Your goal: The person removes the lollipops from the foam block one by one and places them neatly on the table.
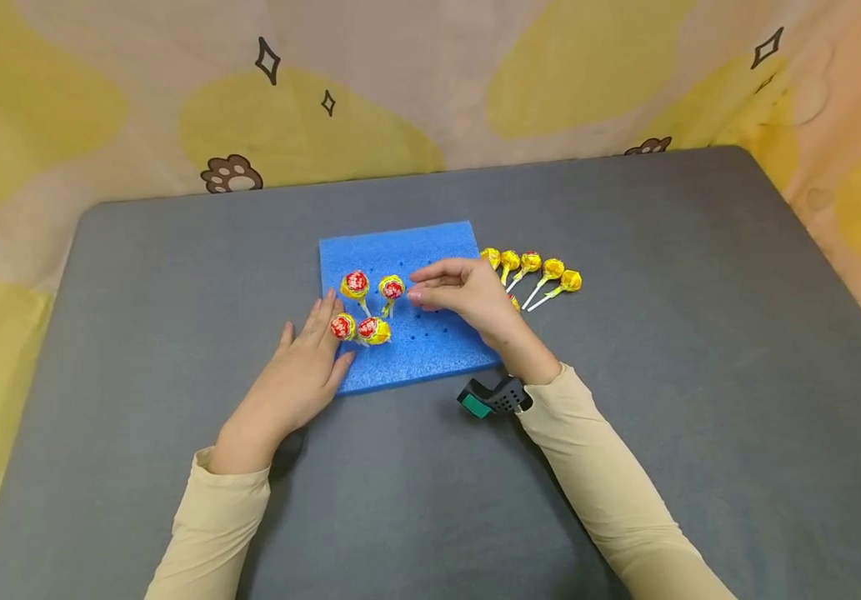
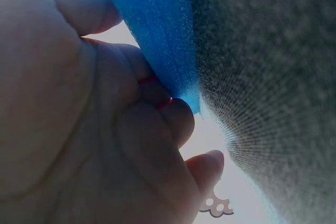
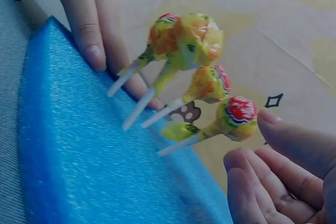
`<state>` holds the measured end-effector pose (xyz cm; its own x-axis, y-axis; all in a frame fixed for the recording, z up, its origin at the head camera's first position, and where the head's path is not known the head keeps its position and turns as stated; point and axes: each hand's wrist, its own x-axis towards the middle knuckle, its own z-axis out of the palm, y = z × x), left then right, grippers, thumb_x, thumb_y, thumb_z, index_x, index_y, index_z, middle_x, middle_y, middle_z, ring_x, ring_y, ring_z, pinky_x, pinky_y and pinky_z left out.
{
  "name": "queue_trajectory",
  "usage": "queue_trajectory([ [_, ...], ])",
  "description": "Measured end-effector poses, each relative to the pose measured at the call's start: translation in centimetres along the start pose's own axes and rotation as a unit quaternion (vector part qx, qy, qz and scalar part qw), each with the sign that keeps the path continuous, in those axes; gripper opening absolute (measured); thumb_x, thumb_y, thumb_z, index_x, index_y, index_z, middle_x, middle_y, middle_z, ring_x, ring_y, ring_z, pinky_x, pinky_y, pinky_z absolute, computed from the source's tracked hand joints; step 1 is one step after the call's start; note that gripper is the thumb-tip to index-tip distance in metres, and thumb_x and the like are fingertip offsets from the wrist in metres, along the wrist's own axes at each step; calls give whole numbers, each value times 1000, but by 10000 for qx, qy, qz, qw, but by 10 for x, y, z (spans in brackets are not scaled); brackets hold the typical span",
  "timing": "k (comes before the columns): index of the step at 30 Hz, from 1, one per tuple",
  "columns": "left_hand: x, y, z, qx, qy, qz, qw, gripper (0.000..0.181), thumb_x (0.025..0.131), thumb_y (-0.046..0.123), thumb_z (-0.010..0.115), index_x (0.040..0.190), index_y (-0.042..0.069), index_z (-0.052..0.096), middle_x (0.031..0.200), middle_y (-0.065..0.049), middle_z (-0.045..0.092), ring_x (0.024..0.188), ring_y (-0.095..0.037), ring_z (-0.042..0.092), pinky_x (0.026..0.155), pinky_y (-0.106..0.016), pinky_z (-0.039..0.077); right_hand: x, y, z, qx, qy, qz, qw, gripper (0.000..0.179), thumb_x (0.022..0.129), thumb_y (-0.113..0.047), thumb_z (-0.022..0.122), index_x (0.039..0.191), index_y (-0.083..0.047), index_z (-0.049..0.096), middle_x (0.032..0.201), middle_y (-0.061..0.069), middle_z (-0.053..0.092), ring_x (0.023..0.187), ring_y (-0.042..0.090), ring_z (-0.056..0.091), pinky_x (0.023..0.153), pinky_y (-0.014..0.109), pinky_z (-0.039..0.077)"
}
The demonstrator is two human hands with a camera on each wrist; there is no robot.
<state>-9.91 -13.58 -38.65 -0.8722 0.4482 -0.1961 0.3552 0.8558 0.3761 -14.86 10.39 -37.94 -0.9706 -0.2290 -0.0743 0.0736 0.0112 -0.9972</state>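
Note:
A blue foam board [image 1: 430,358] dotted with small holes lies on the table. Several lollipops in yellow and red wrappers stand in its left part, sticks down; one lollipop [image 1: 392,288] is closest to my right hand. My right hand [image 1: 468,296] hovers over the board with thumb and fingers apart, holding nothing; in the right wrist view its thumb tip is right beside the red top of a lollipop [image 3: 239,119]. My left hand [image 1: 298,367] rests along the board's left edge, fingers extended. The left wrist view has its fingers against the foam [image 2: 163,30].
More lollipops [image 1: 553,269] lie fanned out on the grey table [image 1: 663,350] right of the board, partly hidden behind my right hand. A black device with a green patch [image 1: 490,397] sits at my right wrist. A patterned cloth [image 1: 400,83] hangs behind the table.

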Motion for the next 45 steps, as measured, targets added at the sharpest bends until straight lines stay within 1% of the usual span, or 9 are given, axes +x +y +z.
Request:
queue_trajectory([
  [3,0,0,-1,3,19,-8,10000,68,99,28,46,150,-4,14,158,-16,2,144,-33,5,109,-62,8,0,2,5,102,71,-85,9999,26,80,8,70,104,15,65,88,15,71,77,13,69,72,31,56],
  [6,-1,-1,-1,-12,2,-27,10000,69,99,28,47,150,-5,14,158,-16,2,144,-33,4,109,-62,7,1,5,10,183,60,-178,9997,25,80,8,70,104,15,64,89,17,71,79,13,69,72,29,55],
  [12,0,-1,-1,-22,30,27,10000,69,99,27,48,150,-5,14,158,-18,4,144,-34,6,109,-62,8,0,10,17,122,49,-308,9994,25,81,8,70,104,14,65,93,21,70,81,14,69,76,30,55],
  [20,2,0,1,-41,5,23,10000,70,98,29,48,150,-3,13,158,-16,3,144,-33,6,109,-62,8,-2,11,18,134,229,-347,9990,24,81,7,70,104,13,65,93,21,70,82,17,70,74,29,55],
  [26,2,0,0,-12,-7,-5,10000,70,98,29,48,150,-4,14,158,-16,3,144,-33,5,109,-62,8,-1,13,20,28,339,-304,9990,25,81,4,72,104,11,66,95,19,70,81,14,69,76,30,55],
  [31,1,1,0,28,-5,-25,10000,70,98,29,48,149,-5,15,158,-16,3,144,-33,5,109,-62,8,-1,13,21,107,349,-251,9990,24,81,4,72,104,12,65,93,19,70,78,12,68,76,33,55],
  [37,0,1,0,12,-5,-20,10000,70,98,28,48,149,-5,15,158,-16,3,144,-33,5,109,-62,8,-1,14,19,198,368,-244,9988,24,81,5,71,103,13,65,91,16,70,76,10,68,74,31,56],
  [45,0,1,0,16,-7,9,10000,68,99,28,47,149,-5,15,158,-16,2,144,-33,5,110,-61,8,-2,14,19,409,363,-253,9982,25,81,7,70,104,15,64,89,12,70,77,10,67,74,31,56],
])
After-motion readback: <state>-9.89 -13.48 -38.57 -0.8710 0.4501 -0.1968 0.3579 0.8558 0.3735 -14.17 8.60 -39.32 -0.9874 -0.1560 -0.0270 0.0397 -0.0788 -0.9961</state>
